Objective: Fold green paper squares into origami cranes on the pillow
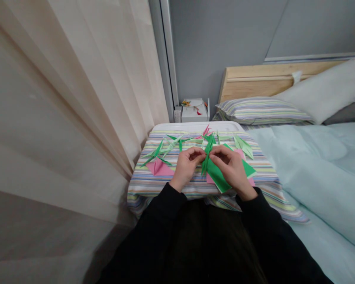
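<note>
The left hand (185,167) and right hand (232,167) meet over the middle of a striped cloth (154,185), both pinching a spiky piece of folded green paper (208,156) that stands up between them. The fingers (192,153) of the left hand curl closely around its lower left side, and the right hand's fingers (218,152) press in from the other side, leaving only a narrow gap. A flat green sheet (221,175) lies under the right hand, though whether it joins the folded piece is hard to tell. A pink sheet (248,181) peeks out beneath it, and another pink sheet (159,167) lies left of the left hand. Green paper cranes (158,154) crowd the cloth's far left, a pale green crane (243,146) sits toward its far right, and a pink crane (206,131) pokes up near the far edge, by the white tray's rim (195,126). Black sleeves (165,207) cover both forearms.
</note>
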Tool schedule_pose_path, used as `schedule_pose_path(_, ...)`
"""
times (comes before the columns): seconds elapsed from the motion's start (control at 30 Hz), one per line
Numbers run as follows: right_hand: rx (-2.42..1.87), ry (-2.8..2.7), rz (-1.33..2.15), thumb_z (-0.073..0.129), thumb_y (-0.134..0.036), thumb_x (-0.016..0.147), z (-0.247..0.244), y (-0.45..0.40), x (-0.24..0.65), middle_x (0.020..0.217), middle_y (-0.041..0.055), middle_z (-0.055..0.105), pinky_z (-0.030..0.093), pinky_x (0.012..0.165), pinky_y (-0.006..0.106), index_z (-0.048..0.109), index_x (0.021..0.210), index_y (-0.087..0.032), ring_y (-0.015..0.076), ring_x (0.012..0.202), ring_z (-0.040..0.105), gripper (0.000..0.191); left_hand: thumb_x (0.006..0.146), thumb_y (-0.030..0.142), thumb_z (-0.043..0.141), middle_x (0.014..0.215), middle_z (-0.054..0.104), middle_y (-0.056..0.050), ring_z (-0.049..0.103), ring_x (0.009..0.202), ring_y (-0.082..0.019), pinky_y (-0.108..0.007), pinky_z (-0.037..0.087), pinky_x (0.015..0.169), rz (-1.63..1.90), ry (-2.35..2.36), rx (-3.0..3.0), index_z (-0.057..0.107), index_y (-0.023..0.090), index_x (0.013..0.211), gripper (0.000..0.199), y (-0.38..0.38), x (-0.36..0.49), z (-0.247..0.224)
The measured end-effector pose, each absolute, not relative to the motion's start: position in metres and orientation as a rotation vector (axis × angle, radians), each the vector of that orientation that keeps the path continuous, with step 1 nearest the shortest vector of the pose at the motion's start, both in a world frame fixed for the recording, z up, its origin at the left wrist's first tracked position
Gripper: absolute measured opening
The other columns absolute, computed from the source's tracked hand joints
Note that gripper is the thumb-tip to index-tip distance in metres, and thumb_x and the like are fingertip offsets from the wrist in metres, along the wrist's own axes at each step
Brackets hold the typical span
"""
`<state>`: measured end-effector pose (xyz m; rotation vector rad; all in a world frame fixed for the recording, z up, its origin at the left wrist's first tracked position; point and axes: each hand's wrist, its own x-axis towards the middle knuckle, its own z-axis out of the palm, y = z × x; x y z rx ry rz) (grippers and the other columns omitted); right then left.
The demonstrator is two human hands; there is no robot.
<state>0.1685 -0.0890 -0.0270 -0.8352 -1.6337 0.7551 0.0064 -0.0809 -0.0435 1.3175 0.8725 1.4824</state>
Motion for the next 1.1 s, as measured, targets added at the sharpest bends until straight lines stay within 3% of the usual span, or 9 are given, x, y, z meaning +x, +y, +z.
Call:
schedule_pose_path(0.17,-0.928,-1.716,0.733,0.076,-0.037,0.087,-0.025,-0.087,0.174,0.080,0.0022,0.068,0.048,0.073,0.034,0.065,0.081,-0.021,0.0193,0.076,0.062,0.021,0.079,0.048,0.080,0.074,0.066,-0.001,0.058,0.070,-0.013,-0.025,0.047,0.065,1.413,0.884,1.287,0.071,0.015,0.076,0.034,-0.086,0.008,-0.039)
schedule_pose_path(0.57,-0.886,-2.001,0.628,0.075,-0.029,0.087,-0.011,-0.079,0.188,0.080,0.0022,0.069,0.046,0.073,0.034,0.068,0.080,-0.020,0.0194,0.076,0.062,0.013,0.072,0.045,0.085,0.065,0.057,0.002,0.053,0.059,-0.010,-0.022,0.047,0.054,1.270,0.854,1.225,0.065,0.015,0.072,0.036,-0.088,0.008,-0.033)
schedule_pose_path(0.87,-0.930,-2.043,0.688,0.076,-0.035,0.087,-0.003,-0.078,0.189,0.077,0.0017,0.069,0.045,0.071,0.032,0.070,0.079,-0.019,0.0185,0.073,0.061,0.019,0.074,0.046,0.083,0.068,0.058,0.002,0.054,0.059,-0.010,-0.021,0.050,0.052,1.228,0.828,1.238,0.063,0.016,0.074,0.036,-0.087,0.006,-0.034)
schedule_pose_path(1.1,-0.959,-1.974,0.736,0.066,-0.025,0.084,-0.008,-0.080,0.188,0.078,0.0033,0.069,0.048,0.072,0.034,0.066,0.079,-0.019,0.0201,0.075,0.063,0.008,0.074,0.037,0.082,0.071,0.062,0.001,0.059,0.061,-0.012,-0.025,0.055,0.057,1.290,0.842,1.194,0.063,0.018,0.081,0.027,-0.087,0.010,-0.034)
